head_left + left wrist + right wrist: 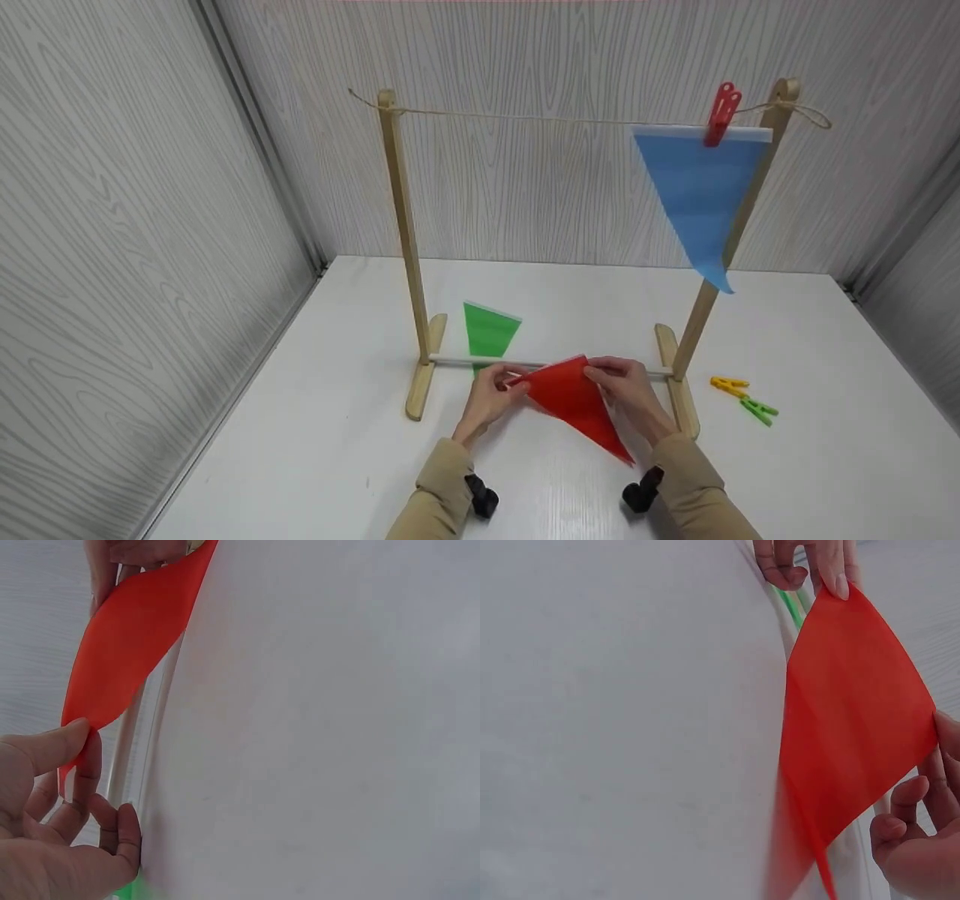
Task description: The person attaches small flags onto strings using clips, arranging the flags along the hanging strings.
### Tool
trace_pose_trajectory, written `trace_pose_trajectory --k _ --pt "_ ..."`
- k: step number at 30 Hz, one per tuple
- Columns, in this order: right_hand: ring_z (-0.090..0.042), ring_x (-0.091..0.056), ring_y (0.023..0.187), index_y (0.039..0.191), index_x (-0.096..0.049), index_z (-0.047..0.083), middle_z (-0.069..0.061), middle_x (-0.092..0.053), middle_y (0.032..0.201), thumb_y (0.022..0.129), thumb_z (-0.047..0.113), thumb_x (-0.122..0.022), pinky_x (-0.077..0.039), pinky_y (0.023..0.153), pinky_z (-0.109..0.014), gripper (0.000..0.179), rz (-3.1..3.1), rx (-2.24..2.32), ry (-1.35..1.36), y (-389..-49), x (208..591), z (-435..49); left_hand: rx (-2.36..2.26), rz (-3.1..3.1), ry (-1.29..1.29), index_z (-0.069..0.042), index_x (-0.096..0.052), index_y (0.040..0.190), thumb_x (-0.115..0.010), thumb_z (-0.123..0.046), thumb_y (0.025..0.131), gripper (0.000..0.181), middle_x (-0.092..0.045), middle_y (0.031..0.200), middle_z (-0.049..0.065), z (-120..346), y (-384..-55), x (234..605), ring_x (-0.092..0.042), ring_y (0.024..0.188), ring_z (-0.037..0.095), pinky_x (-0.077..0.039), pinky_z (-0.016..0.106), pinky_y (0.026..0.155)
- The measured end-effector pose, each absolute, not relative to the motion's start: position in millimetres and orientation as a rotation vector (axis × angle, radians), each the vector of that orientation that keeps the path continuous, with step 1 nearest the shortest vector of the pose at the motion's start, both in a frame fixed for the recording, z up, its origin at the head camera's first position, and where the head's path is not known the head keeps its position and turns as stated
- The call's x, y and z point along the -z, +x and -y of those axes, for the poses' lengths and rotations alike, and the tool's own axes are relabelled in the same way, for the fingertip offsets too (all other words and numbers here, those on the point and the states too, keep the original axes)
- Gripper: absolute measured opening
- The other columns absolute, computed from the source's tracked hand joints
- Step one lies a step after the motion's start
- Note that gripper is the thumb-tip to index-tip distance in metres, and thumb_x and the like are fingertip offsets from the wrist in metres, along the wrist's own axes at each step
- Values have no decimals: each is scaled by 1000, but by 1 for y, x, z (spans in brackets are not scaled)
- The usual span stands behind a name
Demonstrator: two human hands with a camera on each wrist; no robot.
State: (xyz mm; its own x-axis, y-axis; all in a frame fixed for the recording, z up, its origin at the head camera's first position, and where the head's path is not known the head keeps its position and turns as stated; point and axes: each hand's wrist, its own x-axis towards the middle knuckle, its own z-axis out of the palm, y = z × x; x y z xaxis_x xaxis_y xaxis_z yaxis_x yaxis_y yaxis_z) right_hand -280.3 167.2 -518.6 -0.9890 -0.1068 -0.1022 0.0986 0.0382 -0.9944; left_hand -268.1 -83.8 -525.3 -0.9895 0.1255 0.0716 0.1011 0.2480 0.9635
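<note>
A red triangular pennant [574,394] is stretched between both hands, just in front of the stand's white crossbar [469,360]. My left hand [491,397] pinches its left corner between thumb and fingers; the left wrist view shows that corner of the red pennant [124,660] under the thumb. At the other top corner, my right hand [630,390] pinches the cloth. The pennant's tip hangs toward the lower right, and in the right wrist view the red pennant [855,712] falls in a fold. A green pennant [489,330] lies on the table behind the left hand, partly under the crossbar.
A twine line [517,117] spans two wooden posts [405,217]. From its right end hangs a blue pennant [694,187], held by a red clothespin [722,116]. A yellow clothespin [729,385] and a green clothespin [759,410] lie on the table right of the stand.
</note>
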Motion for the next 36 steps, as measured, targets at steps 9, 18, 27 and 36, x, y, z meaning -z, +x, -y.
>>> trace_pose_trajectory --k 9,18,27,36 --pt "-24 -62 96 124 -66 2 -3 -74 108 92 15 -74 -54 84 -29 35 -2146 2160 -16 -280 519 -167 -2027 -2370 155 1 -66 124 -74 -13 92 36 -74 111 20 82 -269 522 -55 82 14 -44 21 71" --pt "-23 -65 101 122 -66 -2 -6 -75 110 93 15 -72 -53 94 -33 34 -2223 2152 -54 -278 515 -171 -2088 -2301 136 2 -71 111 -76 -22 91 31 -75 99 10 79 -272 521 -62 88 10 -51 23 78" --pt "-20 -63 109 132 -60 3 6 -70 117 96 28 -69 -53 95 -22 45 -2411 2070 77 -263 502 -211 -2217 -2201 93 7 -67 114 -72 -17 94 31 -75 105 14 71 -271 528 -66 91 10 -56 30 88" --pt "-2 -62 87 124 -65 -3 20 -68 96 95 16 -71 -51 78 -12 35 -2567 2298 352 -244 504 -272 -2206 -2208 70 3 -62 128 -67 -20 98 39 -70 122 21 67 -266 531 -66 102 14 -57 33 98"
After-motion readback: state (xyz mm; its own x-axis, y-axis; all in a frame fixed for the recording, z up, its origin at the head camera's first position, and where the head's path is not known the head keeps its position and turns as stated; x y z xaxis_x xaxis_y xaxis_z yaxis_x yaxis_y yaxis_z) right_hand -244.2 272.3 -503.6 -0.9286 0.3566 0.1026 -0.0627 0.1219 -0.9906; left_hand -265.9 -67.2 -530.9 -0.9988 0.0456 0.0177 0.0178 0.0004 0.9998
